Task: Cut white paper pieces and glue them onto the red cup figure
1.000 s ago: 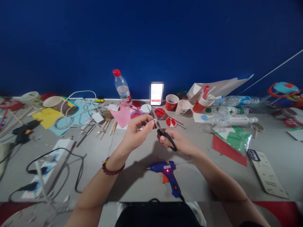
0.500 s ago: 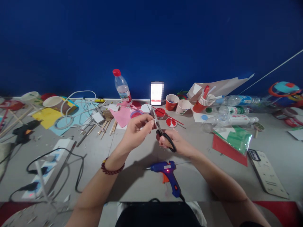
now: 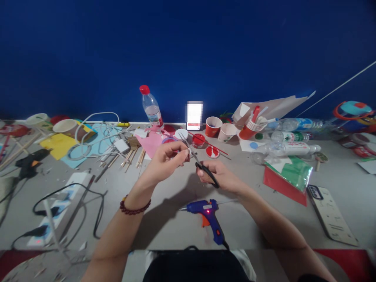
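Observation:
My left hand (image 3: 169, 161) pinches a small white piece (image 3: 188, 152) between thumb and fingertips; most of the piece is hidden by the fingers. My right hand (image 3: 216, 175) grips the black-handled scissors (image 3: 207, 172), fingers through the loops. The scissor blades point up and to the left, slightly parted, close beside the left fingertips. Below both hands a blue glue gun (image 3: 205, 207) with an orange trigger lies on the table, its red light lit and its nozzle facing left.
Behind the hands are an open red paint pot (image 3: 198, 140), a red-smeared lid (image 3: 212, 152), paper cups (image 3: 214, 126), a lit phone (image 3: 194, 116) and a bottle (image 3: 152, 109). A power strip (image 3: 63, 207) with cords lies left. On the right are plastic bottles (image 3: 289, 149) and another phone (image 3: 331, 215).
My left hand has drawn slightly left, away from the scissors, with the white piece in its fingers. The blades have parted a little; my right hand has barely moved.

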`<state>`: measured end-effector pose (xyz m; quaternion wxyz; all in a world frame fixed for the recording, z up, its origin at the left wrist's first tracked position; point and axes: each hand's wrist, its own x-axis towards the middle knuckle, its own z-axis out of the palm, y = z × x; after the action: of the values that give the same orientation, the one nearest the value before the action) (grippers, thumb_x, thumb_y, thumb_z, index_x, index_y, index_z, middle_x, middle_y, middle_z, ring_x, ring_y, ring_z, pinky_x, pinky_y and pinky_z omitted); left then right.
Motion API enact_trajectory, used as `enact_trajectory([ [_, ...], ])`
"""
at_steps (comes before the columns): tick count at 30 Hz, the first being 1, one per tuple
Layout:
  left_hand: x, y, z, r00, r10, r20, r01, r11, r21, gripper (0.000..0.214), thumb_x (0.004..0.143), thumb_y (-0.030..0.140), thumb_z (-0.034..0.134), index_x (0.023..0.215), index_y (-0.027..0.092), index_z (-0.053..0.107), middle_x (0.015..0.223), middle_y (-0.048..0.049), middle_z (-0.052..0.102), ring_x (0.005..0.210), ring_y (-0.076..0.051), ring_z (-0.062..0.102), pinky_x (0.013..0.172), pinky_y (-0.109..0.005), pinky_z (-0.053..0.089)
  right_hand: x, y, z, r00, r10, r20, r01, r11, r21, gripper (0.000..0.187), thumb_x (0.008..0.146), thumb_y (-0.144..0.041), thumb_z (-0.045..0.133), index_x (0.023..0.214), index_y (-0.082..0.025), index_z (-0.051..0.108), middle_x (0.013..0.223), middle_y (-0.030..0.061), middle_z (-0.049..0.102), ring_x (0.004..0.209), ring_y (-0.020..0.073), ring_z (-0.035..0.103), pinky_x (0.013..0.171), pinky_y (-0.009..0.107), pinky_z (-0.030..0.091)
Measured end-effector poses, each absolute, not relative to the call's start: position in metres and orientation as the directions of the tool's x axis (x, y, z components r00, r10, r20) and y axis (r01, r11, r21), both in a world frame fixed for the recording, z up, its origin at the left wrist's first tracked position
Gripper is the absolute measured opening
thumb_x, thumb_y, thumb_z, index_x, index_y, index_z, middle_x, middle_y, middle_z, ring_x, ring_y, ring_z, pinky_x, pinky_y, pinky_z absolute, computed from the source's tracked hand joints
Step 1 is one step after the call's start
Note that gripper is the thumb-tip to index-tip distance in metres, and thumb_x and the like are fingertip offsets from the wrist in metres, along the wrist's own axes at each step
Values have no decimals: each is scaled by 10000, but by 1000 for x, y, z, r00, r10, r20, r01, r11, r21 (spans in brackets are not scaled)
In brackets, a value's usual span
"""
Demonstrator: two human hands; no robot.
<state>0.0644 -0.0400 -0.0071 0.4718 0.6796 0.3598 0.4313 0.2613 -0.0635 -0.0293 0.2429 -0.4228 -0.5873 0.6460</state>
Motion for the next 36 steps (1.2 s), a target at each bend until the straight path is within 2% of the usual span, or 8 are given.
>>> enact_trajectory([
  [5, 73, -40, -8, 291, 931, 219, 9, -232, 973, 237, 853, 310, 570, 666, 171, 611, 619, -11, 597, 557, -111, 539, 536, -240, 460, 260, -63, -31, -512, 829, -223, 133, -180, -975, 567, 712, -720, 634, 647, -187, 455, 581, -43, 414, 518, 81, 346, 496, 232, 245],
  [9, 86, -28, -14, 221, 953, 207, -82, -193, 978, 388, 912, 440, 426, 692, 174, 603, 638, -38, 619, 570, -142, 580, 514, -263, 490, 258, -61, -22, -473, 868, -152, 85, -126, -988, 615, 688, -779, 602, 600, -193, 440, 544, -39, 404, 498, 84, 343, 483, 238, 263],
  [14, 83, -6, 10, 291, 920, 261, 126, -307, 943, 348, 944, 338, 430, 719, 169, 635, 640, -35, 601, 560, -112, 559, 500, -230, 453, 263, -60, -14, -446, 891, -90, 24, -88, -996, 621, 681, -782, 612, 587, -198, 425, 534, -39, 392, 490, 83, 331, 474, 241, 255],
  [20, 75, -26, 37, 200, 877, 436, 109, -462, 880, 250, 884, 274, 524, 667, 183, 608, 629, -18, 580, 583, -114, 547, 509, -239, 443, 271, -62, -27, -448, 893, -37, -17, -49, -999, 569, 763, -717, 603, 629, -180, 473, 571, -32, 414, 492, 81, 352, 468, 231, 246],
  [25, 83, -47, 16, 217, 918, 333, 150, -369, 917, 146, 832, 236, 587, 704, 176, 621, 646, -13, 602, 588, -110, 541, 515, -237, 439, 268, -67, -27, -451, 889, -74, 2, -82, -997, 564, 715, -713, 657, 675, -170, 506, 613, -28, 435, 519, 81, 367, 473, 220, 262],
  [31, 84, -47, 2, 223, 946, 234, -69, -224, 972, 171, 833, 330, 613, 757, 179, 637, 639, -7, 605, 546, -101, 537, 493, -226, 455, 260, -70, -26, -453, 887, -92, 21, -92, -996, 517, 725, -660, 682, 736, -164, 537, 619, -42, 434, 530, 77, 348, 489, 221, 273],
  [36, 89, -50, 1, 182, 955, 235, -58, -228, 972, 141, 793, 290, 665, 719, 183, 609, 587, 24, 554, 518, -85, 496, 488, -210, 432, 258, -70, -30, -458, 884, -90, 14, -94, -995, 489, 749, -638, 666, 731, -169, 527, 618, -47, 423, 534, 78, 336, 493, 225, 268],
])
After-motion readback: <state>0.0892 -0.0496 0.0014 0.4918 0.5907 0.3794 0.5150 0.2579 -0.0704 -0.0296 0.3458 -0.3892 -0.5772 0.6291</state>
